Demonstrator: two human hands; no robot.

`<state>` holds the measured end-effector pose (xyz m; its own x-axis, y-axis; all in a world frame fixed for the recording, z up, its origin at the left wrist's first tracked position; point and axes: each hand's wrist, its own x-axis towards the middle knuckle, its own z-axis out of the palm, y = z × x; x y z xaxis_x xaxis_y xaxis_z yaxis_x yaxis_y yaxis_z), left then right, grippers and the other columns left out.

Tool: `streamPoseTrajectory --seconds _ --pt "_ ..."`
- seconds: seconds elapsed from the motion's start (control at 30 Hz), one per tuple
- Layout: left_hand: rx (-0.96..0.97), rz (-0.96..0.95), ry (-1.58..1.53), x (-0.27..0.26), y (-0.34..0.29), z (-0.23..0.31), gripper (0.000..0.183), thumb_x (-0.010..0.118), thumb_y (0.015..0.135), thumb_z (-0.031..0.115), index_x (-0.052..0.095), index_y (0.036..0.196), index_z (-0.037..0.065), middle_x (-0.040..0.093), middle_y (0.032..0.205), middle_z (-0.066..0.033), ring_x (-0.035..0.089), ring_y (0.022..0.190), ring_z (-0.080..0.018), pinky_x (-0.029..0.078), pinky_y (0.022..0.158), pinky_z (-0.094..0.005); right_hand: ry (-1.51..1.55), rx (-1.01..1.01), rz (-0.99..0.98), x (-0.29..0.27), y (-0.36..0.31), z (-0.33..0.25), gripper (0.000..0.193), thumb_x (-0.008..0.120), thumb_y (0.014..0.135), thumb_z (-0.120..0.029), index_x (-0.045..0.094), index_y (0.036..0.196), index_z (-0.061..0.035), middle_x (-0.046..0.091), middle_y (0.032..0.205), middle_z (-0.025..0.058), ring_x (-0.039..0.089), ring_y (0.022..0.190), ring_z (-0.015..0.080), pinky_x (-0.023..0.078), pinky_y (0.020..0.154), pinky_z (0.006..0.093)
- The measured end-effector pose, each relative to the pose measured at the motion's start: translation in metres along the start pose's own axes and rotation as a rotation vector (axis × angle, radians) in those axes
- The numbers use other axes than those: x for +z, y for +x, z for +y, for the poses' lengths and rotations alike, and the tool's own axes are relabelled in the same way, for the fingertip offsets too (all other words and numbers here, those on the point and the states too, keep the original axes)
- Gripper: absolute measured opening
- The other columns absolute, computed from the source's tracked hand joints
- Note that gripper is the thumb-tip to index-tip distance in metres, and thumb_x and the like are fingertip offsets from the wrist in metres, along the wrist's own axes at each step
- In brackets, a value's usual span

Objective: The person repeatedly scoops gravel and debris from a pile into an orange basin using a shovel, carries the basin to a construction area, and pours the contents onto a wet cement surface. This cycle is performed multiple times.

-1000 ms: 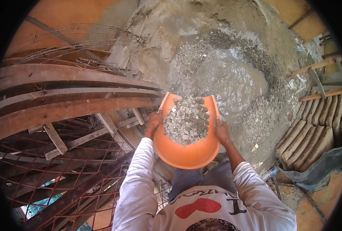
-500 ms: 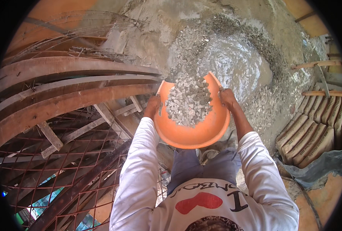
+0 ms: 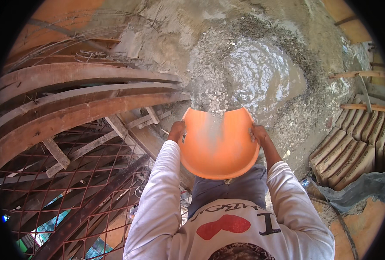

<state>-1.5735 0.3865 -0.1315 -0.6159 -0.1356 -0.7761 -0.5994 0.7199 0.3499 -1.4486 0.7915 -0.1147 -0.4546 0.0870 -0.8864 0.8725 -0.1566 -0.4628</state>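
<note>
An orange plastic scoop basin [image 3: 218, 151] tilts away from me in front of my legs, its open lip toward the ground ahead. My left hand [image 3: 176, 131] is closed on the handle at its left side, and my right hand [image 3: 258, 134] grips the handle at its right. Only a grey, dusty streak shows inside the basin. Gravel [image 3: 217, 102] lies at and just beyond the lip, joining a ring of stones around a pool of grey, watery mix [image 3: 266, 78].
Long wooden planks [image 3: 84, 106] run along the left, above a rusty bar grid [image 3: 88, 186]. Stacked paper sacks [image 3: 346, 149] stand at the right beside a grey sheet [image 3: 357, 190]. Thin metal rods [image 3: 88, 39] lie at the far left.
The gravel inside the basin has slid out over the lip onto the ground. Both hands have drawn the basin back toward me, and its inside now shows almost bare.
</note>
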Motion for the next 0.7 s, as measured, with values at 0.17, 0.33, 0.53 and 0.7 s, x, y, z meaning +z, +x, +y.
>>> streamPoseTrajectory --seconds 0.17,0.33,0.53,0.7 --pt "-0.063 -0.209 -0.182 0.009 -0.024 0.019 0.050 0.049 0.099 0.039 0.063 0.113 -0.008 0.068 0.109 -0.0149 0.064 0.087 -0.0251 0.050 0.077 -0.0391 0.073 0.092 -0.010 -0.045 -0.008 0.014 0.053 0.032 0.105 -0.034 0.053 0.070 -0.0006 0.048 0.053 0.0061 0.042 0.037 0.0179 0.041 0.038 0.0333" --pt "-0.032 -0.289 -0.816 -0.012 -0.129 0.083 0.038 0.049 0.101 0.035 0.062 0.113 0.001 0.066 0.089 -0.0075 0.062 0.063 -0.0170 0.050 0.051 -0.0274 0.526 0.316 -0.315 -0.112 -0.030 0.029 0.033 0.031 0.102 -0.017 0.052 0.081 -0.0019 0.048 0.055 0.0038 0.042 0.039 0.0131 0.040 0.037 0.0285" --pt "0.114 -0.090 -0.774 0.061 -0.275 0.110 0.045 0.052 0.098 0.045 0.058 0.123 0.008 0.065 0.104 -0.0044 0.060 0.082 -0.0146 0.050 0.062 -0.0286 0.599 0.212 -0.258 -0.185 -0.099 0.028 0.013 0.035 0.100 -0.011 0.046 0.102 -0.0059 0.046 0.057 -0.0016 0.040 0.040 0.0080 0.038 0.036 0.0251" --pt "0.071 -0.047 -0.865 0.206 -0.376 0.132 0.057 0.061 0.093 0.039 0.041 0.139 0.013 0.050 0.134 -0.0108 0.051 0.123 -0.0316 0.053 0.085 -0.0536 0.501 -0.073 -0.140 -0.288 -0.145 0.041 0.028 0.038 0.104 -0.026 0.050 0.089 -0.0058 0.048 0.060 -0.0029 0.041 0.042 0.0068 0.038 0.037 0.0244"
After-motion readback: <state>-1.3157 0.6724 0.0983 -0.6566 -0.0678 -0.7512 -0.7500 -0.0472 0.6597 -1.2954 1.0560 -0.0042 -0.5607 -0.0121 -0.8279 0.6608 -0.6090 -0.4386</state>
